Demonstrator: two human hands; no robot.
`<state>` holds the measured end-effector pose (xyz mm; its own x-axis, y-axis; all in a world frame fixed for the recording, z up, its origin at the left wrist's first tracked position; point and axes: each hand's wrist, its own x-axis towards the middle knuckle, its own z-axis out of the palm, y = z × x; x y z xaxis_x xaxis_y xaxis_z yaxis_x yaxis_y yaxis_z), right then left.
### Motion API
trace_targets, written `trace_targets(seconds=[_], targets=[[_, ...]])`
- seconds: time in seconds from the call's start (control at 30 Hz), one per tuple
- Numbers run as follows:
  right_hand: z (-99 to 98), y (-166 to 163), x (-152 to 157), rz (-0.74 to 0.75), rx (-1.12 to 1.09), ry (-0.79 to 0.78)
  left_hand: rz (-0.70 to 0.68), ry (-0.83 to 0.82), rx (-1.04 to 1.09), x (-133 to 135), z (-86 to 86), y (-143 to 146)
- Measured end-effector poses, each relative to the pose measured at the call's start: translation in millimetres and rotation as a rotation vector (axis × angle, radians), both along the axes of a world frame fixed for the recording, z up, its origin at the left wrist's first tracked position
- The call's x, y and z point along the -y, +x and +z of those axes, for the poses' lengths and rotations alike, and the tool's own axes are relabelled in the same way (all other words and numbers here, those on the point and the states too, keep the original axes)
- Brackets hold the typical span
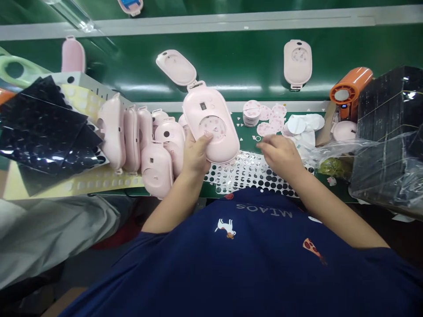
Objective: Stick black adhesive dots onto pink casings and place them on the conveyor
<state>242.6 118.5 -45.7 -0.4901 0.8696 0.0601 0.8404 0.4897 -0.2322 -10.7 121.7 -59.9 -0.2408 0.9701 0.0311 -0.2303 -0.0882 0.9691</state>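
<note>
A pale pink oval plastic case (228,143) is gripped by my left hand (195,156), the thumb lying over the edge of its round recess. Inside that recess shows a flower-patterned disc (216,125), and a small dark rectangular opening sits above it. My right hand (280,155) hovers over the bench with fingers curled and tips together; whatever they may pinch is too small to make out. Close to its fingertips lies a small white ring (258,138). Behind are a stack of round patterned stickers (251,115) and several loose ones (265,129).
Several pink cases (157,169) crowd the left, beside black sheets (46,119). A perforated sheet (244,171) lies along the front. White round backing papers (297,125), an orange fan (352,90) and wrapped black stacks (380,132) stand right. More cases (298,64) rest on the green belt.
</note>
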Motion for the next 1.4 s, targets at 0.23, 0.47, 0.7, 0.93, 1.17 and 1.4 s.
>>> trace_targets(seconds=[0.23, 0.47, 0.7, 0.93, 1.17, 1.4], targets=[[12.0, 19, 30, 0.332, 0.150, -0.286, 0.106, -0.096, 0.067, 35, -40.3, 37], [14.8, 6, 43, 0.355, 0.252, -0.211, 0.072, -0.065, 0.051, 42, -55.9, 44], [15.8, -5, 52, 0.362, 0.284, -0.244, 0.078, -0.028, 0.044, 40, -58.3, 45], [26.5, 8, 49, 0.407, -0.009, -0.337, 0.071, -0.033, -0.011, 42, -58.1, 43], [63.0, -6, 52, -0.252, -1.037, -0.435, -0.108, 0.142, -0.336, 56, -16.1, 51], [77.3, -19, 43, -0.395, -1.266, -0.358, -0.300, 0.361, -0.498, 56, 16.2, 57]])
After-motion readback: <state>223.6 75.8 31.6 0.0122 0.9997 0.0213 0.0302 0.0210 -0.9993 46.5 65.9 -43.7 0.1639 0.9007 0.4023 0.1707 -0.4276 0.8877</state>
